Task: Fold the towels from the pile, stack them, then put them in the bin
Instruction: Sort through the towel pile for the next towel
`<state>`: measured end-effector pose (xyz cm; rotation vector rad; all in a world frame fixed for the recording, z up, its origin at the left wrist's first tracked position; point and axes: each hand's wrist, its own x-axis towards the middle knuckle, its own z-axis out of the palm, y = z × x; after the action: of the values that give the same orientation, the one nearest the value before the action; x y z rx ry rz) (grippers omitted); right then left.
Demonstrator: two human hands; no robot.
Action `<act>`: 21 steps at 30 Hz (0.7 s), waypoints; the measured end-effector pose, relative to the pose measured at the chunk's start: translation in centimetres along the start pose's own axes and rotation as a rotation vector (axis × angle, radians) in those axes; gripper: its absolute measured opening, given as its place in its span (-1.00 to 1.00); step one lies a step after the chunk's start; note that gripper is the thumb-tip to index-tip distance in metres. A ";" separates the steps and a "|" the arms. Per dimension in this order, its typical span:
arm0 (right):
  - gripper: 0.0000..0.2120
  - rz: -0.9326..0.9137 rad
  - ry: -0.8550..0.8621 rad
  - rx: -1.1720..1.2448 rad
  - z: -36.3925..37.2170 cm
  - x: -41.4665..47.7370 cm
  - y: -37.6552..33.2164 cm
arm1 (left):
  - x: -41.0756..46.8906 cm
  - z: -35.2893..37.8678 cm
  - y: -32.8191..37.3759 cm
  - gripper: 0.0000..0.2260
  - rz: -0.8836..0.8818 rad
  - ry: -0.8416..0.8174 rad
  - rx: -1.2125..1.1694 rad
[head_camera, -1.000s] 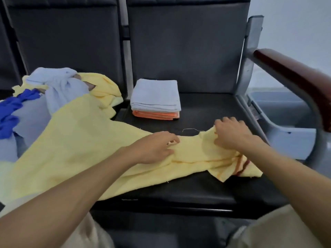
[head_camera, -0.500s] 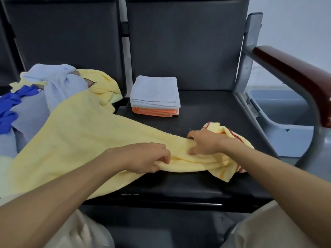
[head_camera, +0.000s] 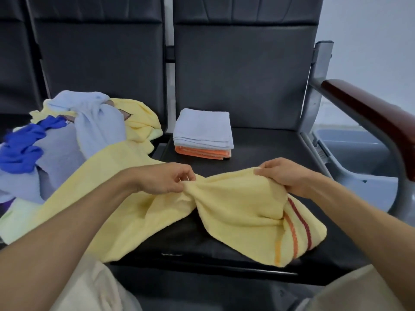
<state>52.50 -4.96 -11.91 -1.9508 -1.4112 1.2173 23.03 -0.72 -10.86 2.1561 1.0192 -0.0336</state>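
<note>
Hands grip yellow towel, no readable writing

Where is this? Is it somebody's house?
Probably a waiting room, not a home: a row of joined black seats, a metal frame with a wooden armrest, and a bare pale wall.

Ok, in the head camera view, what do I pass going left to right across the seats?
Dark blue cloth → pale blue towel → left hand → folded stack → right hand → grey bin. The yellow towel, held by both hands, spans too much to place.
</note>
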 end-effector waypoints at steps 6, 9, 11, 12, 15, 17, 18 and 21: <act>-0.86 -0.037 0.021 0.053 1.0 0.3 -0.4 | 0.0 0.5 0.0 -0.69 -0.079 -0.057 0.059; -0.86 -0.018 0.003 0.219 0.7 0.3 -0.3 | -0.3 0.1 1.1 -0.64 -0.083 -0.003 -0.185; -0.84 -0.023 -0.047 0.265 0.3 0.2 -0.4 | -0.6 -0.3 1.3 -0.63 -0.027 -0.061 -0.194; -0.83 -0.024 -0.070 0.267 0.1 0.2 -0.5 | -0.7 -0.4 1.2 -0.65 0.000 -0.073 -0.150; -0.83 -0.009 -0.099 0.238 -0.2 0.3 -0.3 | -0.6 -0.4 0.5 -0.66 0.018 -0.011 -0.130; -0.83 0.000 -0.125 0.223 -0.5 0.3 -0.1 | -0.5 -0.4 0.1 -0.67 0.023 0.050 -0.181; -0.82 -0.005 -0.146 0.203 -0.7 0.3 0.0 | -0.5 -0.5 -0.1 -0.66 0.030 0.070 -0.206; -0.76 -0.026 -0.175 0.131 -1.5 0.2 0.0 | -0.8 -1.1 -0.1 -0.67 0.070 0.094 -0.261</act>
<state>53.82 -4.55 -11.23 -1.7688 -1.3967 1.4601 22.10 -0.52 -9.91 1.9670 0.9438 0.2241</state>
